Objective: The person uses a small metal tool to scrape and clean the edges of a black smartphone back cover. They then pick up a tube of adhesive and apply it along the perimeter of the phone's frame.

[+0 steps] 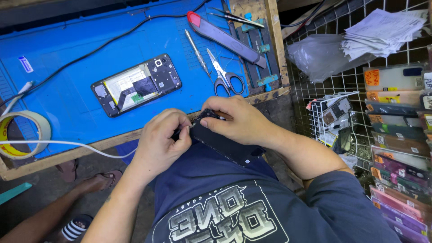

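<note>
A: Item shown?
B: Flat black rectangular phone panel [222, 143], dark and glossy, tilted diagonally above the lap, just off the surface edge.
A: State?
B: Upper end pinched; lower corner free.

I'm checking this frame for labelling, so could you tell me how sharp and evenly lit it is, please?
Head view: bright, even light on the blue mat, soft shadows only; slight sheen on the opened phone. The left hand, right hand and the dark panel they hold are sharp. Wide-lens bending curves the bench edge; the floor lower left is dim.
</note>
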